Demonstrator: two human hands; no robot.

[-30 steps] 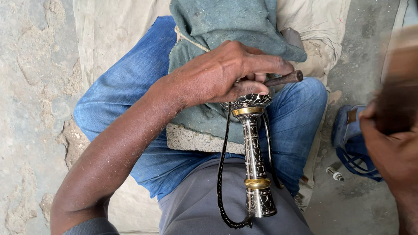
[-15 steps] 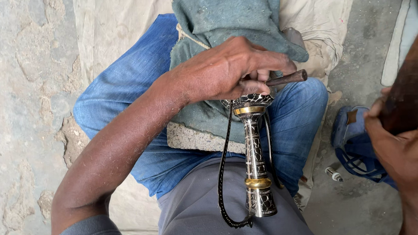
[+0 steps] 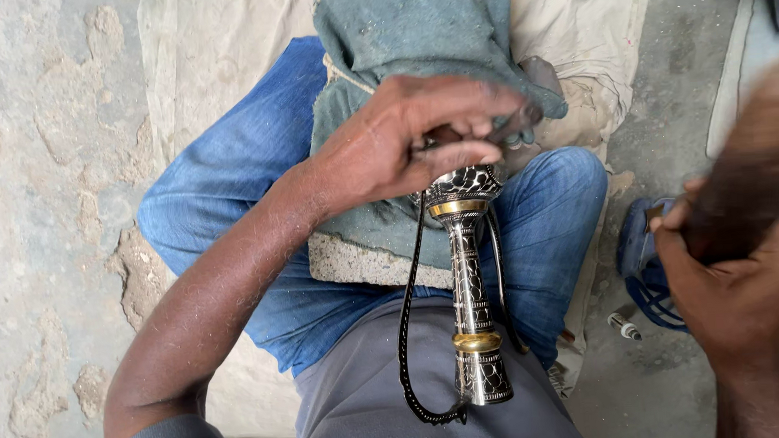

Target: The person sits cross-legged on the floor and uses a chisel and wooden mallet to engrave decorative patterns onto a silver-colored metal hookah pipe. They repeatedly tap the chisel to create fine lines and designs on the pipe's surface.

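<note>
Left hand fingers pinch a small tool atop the engraved metal stem; right hand, beside the stem, grips a raised mallet, strike pending.

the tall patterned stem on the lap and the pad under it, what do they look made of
The stem looks like metal: a dark engraved surface with silvery glints and two polished brass-coloured bands. The pad looks like soft, worn grey-green cloth, creased and folded over a pale, rough block, possibly stone or foam. The left hand rests on the stem's top; the right hand grips a blurred dark brown handle, probably wood.
</note>
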